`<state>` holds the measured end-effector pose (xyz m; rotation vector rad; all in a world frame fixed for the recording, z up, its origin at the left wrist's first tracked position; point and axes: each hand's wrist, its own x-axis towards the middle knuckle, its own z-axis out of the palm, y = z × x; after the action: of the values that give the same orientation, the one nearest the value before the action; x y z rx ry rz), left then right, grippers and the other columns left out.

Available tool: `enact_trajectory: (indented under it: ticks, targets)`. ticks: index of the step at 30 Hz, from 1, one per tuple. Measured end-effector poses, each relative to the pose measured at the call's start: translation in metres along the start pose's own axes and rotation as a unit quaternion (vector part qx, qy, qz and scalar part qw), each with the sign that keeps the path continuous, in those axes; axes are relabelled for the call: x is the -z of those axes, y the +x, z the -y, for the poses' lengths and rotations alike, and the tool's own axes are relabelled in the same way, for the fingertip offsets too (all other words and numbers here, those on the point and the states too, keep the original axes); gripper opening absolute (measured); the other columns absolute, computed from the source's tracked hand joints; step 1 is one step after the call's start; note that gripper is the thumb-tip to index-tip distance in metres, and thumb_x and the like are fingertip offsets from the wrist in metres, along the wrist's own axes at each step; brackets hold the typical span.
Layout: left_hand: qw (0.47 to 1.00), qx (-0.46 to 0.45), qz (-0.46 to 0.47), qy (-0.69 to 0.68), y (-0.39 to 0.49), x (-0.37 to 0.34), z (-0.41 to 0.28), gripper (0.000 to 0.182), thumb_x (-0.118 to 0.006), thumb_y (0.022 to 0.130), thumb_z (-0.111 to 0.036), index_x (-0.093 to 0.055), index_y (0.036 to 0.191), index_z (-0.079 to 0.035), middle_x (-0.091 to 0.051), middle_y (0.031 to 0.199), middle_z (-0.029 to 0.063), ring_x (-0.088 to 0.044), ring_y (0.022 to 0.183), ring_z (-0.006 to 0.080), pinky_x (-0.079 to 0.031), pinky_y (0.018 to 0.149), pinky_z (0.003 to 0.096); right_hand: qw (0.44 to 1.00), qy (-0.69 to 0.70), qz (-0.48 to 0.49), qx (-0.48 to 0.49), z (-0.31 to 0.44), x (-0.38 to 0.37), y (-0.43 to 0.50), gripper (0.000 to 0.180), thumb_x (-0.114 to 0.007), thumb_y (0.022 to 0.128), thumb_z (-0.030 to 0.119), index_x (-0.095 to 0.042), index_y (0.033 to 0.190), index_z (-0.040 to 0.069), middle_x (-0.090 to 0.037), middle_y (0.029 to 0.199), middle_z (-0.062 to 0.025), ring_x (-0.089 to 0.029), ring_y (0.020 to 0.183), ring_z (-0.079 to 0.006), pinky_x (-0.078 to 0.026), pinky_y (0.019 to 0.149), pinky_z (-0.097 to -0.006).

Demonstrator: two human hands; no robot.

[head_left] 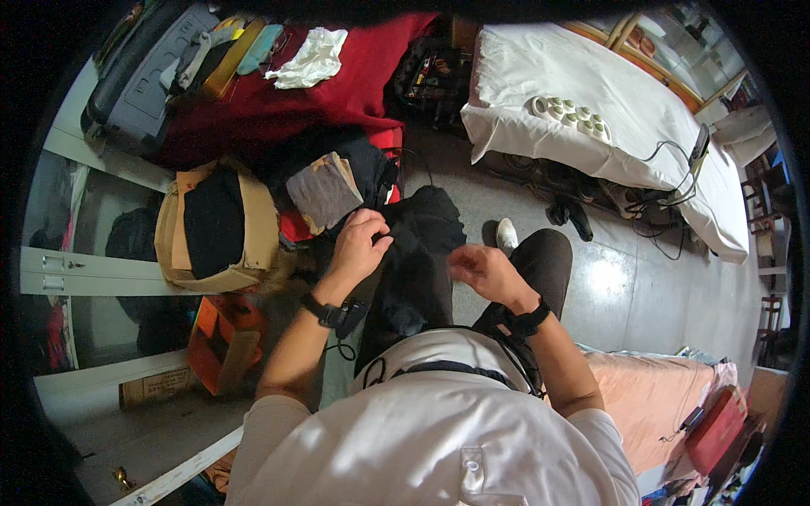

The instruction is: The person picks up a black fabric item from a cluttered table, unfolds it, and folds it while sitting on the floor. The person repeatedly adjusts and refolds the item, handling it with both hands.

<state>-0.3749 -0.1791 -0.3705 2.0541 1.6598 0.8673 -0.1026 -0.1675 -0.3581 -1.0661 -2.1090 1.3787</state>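
A dark cloth garment (427, 221) lies loosely over my left knee. At its left edge is my left hand (364, 245), fingers bent, with a gap between thumb and fingertips and nothing seen between them. My right hand (486, 271) hovers by the garment's right side, its curled fingers blurred; I cannot tell whether they pinch the fabric. Just beyond my left hand, a folded grey cloth (326, 190) rests on a heap of black fabric (370, 148). Left of that heap, a cardboard box (259, 218) holds folded black cloth (215, 221).
A red-covered bed (361, 95) ahead bears a crumpled white cloth (313, 60) and a grey hard case (149, 82). On the right, a white-sheeted bed (525, 63) carries a massager-like object (573, 118) and trailing cables (680, 183). An orange box (221, 345) stands low at left.
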Motion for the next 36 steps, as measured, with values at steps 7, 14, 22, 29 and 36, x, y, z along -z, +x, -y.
enact_trajectory:
  ticks: [7, 14, 22, 29, 36]
  targets:
    - [0.942, -0.143, 0.122, -0.278, 0.038, 0.062, -0.091, 0.018, -0.069, 0.073, 0.005, -0.061, 0.087, -0.002, -0.062, 0.097, 0.0089, -0.058, 0.091, 0.0198, -0.046, 0.08, 0.0322, 0.96, 0.221, -0.049, 0.167, 0.048, 0.023, 0.015, 0.065, -0.076, 0.077, 0.02, -0.044, 0.131, 0.002, -0.054, 0.123, -0.0088, -0.048, 0.119, -0.0212, -0.039, 0.099, -0.0351]
    - [0.908, -0.1, 0.093, -0.397, 0.047, 0.05, -0.102, 0.012, -0.072, 0.077, 0.001, -0.065, 0.086, 0.001, -0.063, 0.083, 0.0041, -0.057, 0.078, 0.0123, -0.045, 0.068, 0.0244, 0.865, 0.498, 0.034, 0.047, 0.054, 0.028, 0.014, 0.042, -0.065, 0.088, 0.025, -0.053, 0.121, 0.001, -0.058, 0.111, -0.0026, -0.054, 0.097, -0.0118, -0.042, 0.091, -0.0271]
    - [0.918, -0.048, 0.112, -0.378, 0.041, 0.034, -0.099, 0.008, -0.065, 0.081, 0.005, -0.064, 0.087, 0.0, -0.058, 0.086, 0.002, -0.054, 0.079, 0.011, -0.042, 0.071, 0.0231, 0.866, 0.498, 0.028, 0.041, 0.052, 0.007, 0.01, 0.029, -0.066, 0.086, 0.009, -0.055, 0.113, 0.005, -0.054, 0.098, 0.0044, -0.052, 0.091, -0.006, -0.043, 0.084, -0.0224]
    - [0.92, -0.039, 0.077, -0.382, 0.035, 0.023, -0.099, 0.008, -0.063, 0.085, 0.0, -0.062, 0.093, -0.002, -0.063, 0.087, 0.0005, -0.057, 0.079, 0.0082, -0.047, 0.072, 0.0229, 0.952, 0.176, -0.168, 0.184, 0.058, 0.012, 0.008, 0.011, -0.071, 0.082, 0.005, -0.061, 0.086, 0.002, -0.058, 0.095, -0.0041, -0.054, 0.086, -0.0127, -0.043, 0.075, -0.026]
    - [0.725, 0.059, 0.113, -0.677, 0.029, 0.019, -0.096, 0.014, -0.061, 0.091, -0.013, -0.054, 0.101, -0.006, -0.062, 0.097, 0.002, -0.057, 0.092, 0.0091, -0.045, 0.084, 0.0226, 0.847, 0.502, -0.15, 0.086, 0.055, 0.024, 0.001, 0.011, -0.063, 0.09, 0.013, -0.06, 0.085, 0.004, -0.059, 0.088, 0.0003, -0.052, 0.079, -0.0078, -0.042, 0.071, -0.0233]
